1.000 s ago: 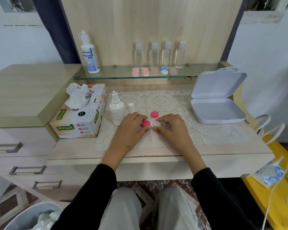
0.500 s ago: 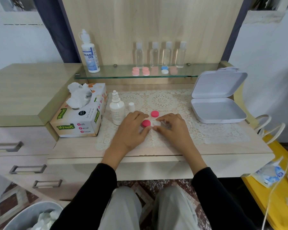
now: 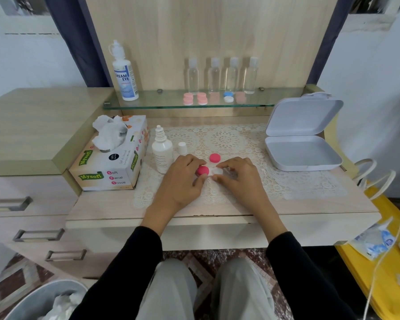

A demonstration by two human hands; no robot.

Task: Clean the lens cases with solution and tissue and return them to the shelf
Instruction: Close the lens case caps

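Twisting of a lid is being taken as the step in hand (a judgement only; no rotation is being shown by a single view). The lens case [image 3: 209, 171] is lying on the lace mat [image 3: 226, 139] at the centre of the frame, well below the glass shelf [image 3: 162, 103] at upper centre, where it is being expected back once cleaned.

Method note: it is being recommended that the white half [image 3: 218, 171] be pinned flat to the mat while only the pink lid [image 3: 202, 170] is turned, so that the case is not being dragged across the lace. The loose pink cap [image 3: 214, 157] is lying just above the case, and the second lid is best set beside it. Care is being advised near the uncapped dropper bottle [image 3: 162, 153] at centre left, just beside the left knuckles.

Pose: the left hand [image 3: 180, 181] is being held palm down, entering from lower left, with its fingers curled round the pink lid. The right hand [image 3: 240, 181] is being mirrored from lower right, with forefinger and thumb pinching the white half. Whether the wrists are being rested on the desk cannot be told.
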